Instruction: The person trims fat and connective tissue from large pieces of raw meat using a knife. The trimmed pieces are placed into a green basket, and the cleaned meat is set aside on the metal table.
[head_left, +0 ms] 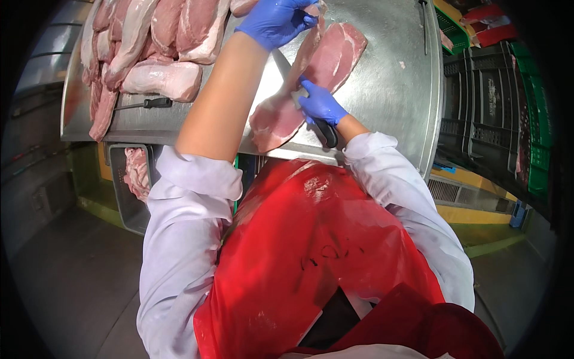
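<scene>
My left hand (pixel 276 24), in a blue glove, is closed on the upper end of a long, thin slab of pork (pixel 276 118). The slab hangs down from it to the near edge of the steel table (pixel 391 113). In my blue-gloved right hand (pixel 323 103) is a knife (pixel 327 134), its black handle showing below the palm. Its blade appears to run up and left behind the slab, partly hidden by the meat. Just beyond my right hand, a flat piece of pork loin (pixel 341 54) lies on the table, close against the slab.
Several pork loins (pixel 161 81) are piled at the table's left. Beside them lies a black-handled tool (pixel 156 103); another thin rod-like tool (pixel 424 27) lies at the right edge. A grey bin (pixel 128 200) with meat trimmings stands below left. Black crates (pixel 487 107) and green crates (pixel 535 119) stand right.
</scene>
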Demonstrator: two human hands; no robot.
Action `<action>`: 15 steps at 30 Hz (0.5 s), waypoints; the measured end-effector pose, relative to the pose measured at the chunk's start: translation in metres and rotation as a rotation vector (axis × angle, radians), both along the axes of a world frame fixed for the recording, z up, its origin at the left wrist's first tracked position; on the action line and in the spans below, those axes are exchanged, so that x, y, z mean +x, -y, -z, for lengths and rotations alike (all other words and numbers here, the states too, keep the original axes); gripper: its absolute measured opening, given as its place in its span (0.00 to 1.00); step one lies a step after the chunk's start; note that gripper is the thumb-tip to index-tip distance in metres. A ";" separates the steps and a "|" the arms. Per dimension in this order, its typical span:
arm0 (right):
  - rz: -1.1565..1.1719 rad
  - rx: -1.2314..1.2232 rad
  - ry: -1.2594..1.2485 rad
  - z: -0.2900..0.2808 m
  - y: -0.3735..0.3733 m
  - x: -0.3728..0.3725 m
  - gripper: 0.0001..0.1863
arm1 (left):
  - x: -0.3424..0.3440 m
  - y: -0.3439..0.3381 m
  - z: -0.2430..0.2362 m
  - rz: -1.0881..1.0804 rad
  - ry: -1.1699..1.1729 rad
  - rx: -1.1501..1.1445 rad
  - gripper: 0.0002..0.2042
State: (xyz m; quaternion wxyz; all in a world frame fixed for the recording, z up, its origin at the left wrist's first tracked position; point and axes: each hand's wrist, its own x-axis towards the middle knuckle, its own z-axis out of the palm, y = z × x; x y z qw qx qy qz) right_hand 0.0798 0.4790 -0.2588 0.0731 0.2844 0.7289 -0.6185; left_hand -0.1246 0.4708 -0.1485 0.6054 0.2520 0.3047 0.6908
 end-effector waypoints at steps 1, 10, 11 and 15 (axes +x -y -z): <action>-0.005 0.022 0.028 -0.005 0.011 0.010 0.38 | -0.004 0.009 0.001 -0.070 -0.019 -0.051 0.06; -0.094 0.193 0.054 0.007 0.063 0.013 0.39 | -0.008 0.121 -0.063 -0.101 0.079 0.156 0.07; -0.121 0.216 0.080 0.004 0.068 0.013 0.39 | -0.010 0.132 -0.071 -0.099 0.056 0.197 0.06; -0.196 0.199 0.085 -0.013 0.091 0.075 0.40 | -0.013 0.206 -0.109 -0.193 0.024 0.233 0.03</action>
